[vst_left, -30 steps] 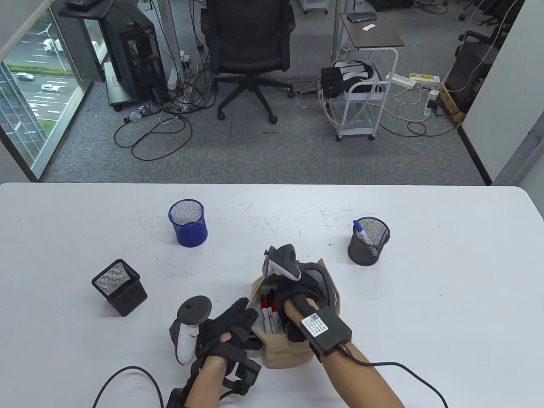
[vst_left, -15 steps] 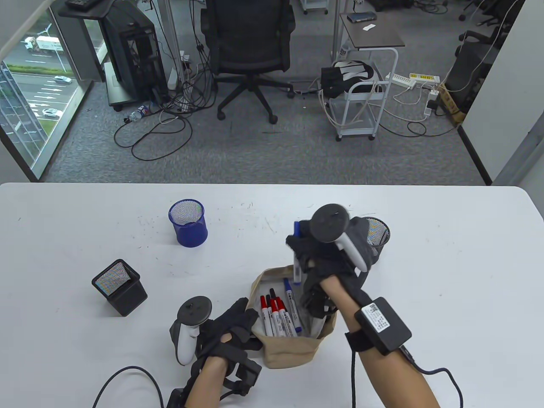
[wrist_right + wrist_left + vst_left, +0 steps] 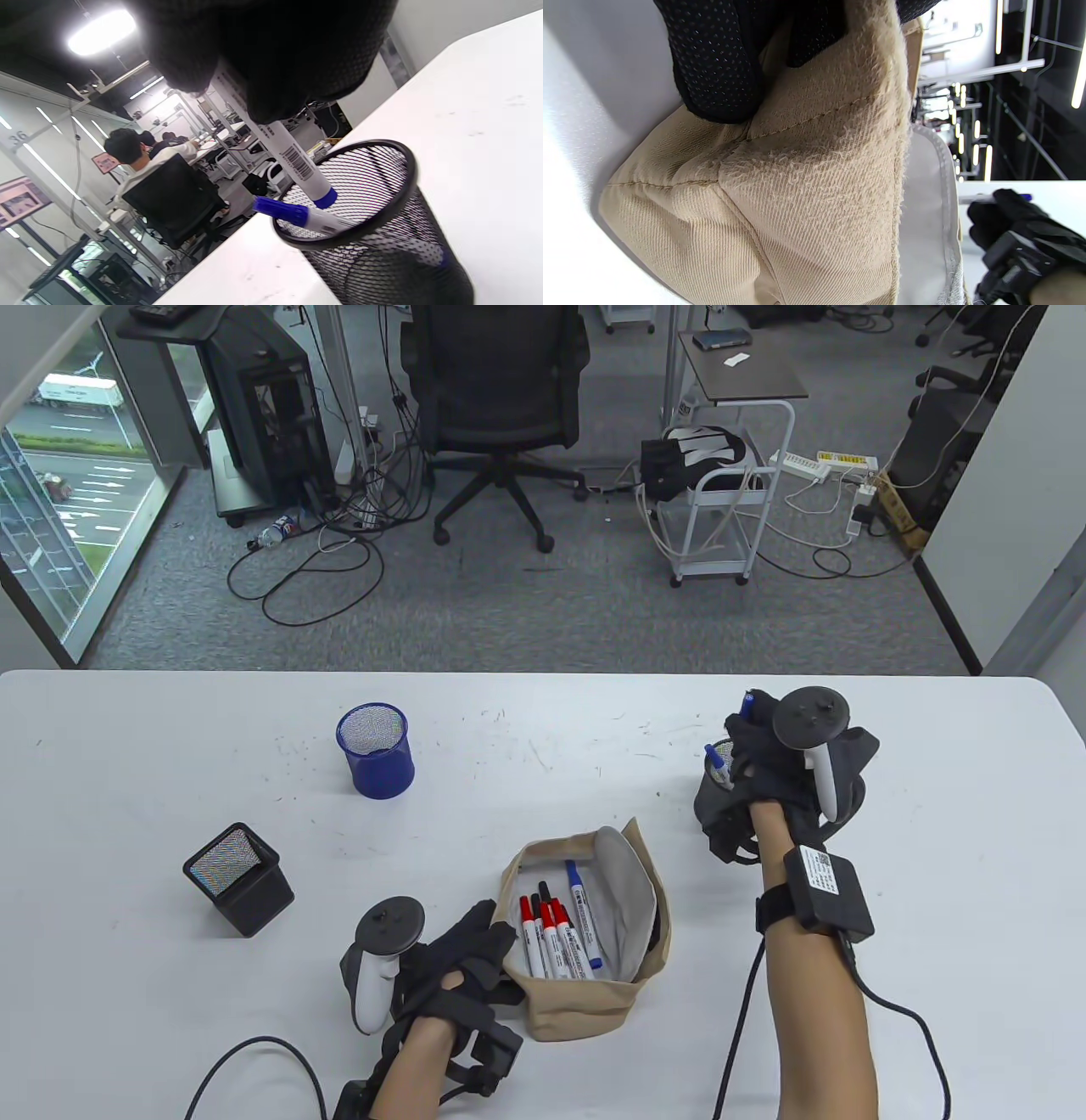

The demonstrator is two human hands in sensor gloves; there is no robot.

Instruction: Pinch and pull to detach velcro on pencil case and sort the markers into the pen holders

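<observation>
Moved my right hand point(image 3: 785, 780) from centre to the right-side black mesh pen holder point(image 3: 382, 237), pinching a blue-capped white marker point(image 3: 292, 163); left hand point(image 3: 462, 963) grips the open tan fabric pencil case point(image 3: 585, 1001).

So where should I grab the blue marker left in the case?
Pinch the blue marker at its upper barrel, coming from above. It lies flat against the red markers on its left, with bare lining on its right for a finger.

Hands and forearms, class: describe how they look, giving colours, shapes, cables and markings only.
Both hands wear black mesh gloves; the forearms are bare. The left hand carries a tracker with a white handle and dark round top. The right hand has the same, plus a black box with a white QR label strapped at the wrist. Black cables trail from both.
</observation>
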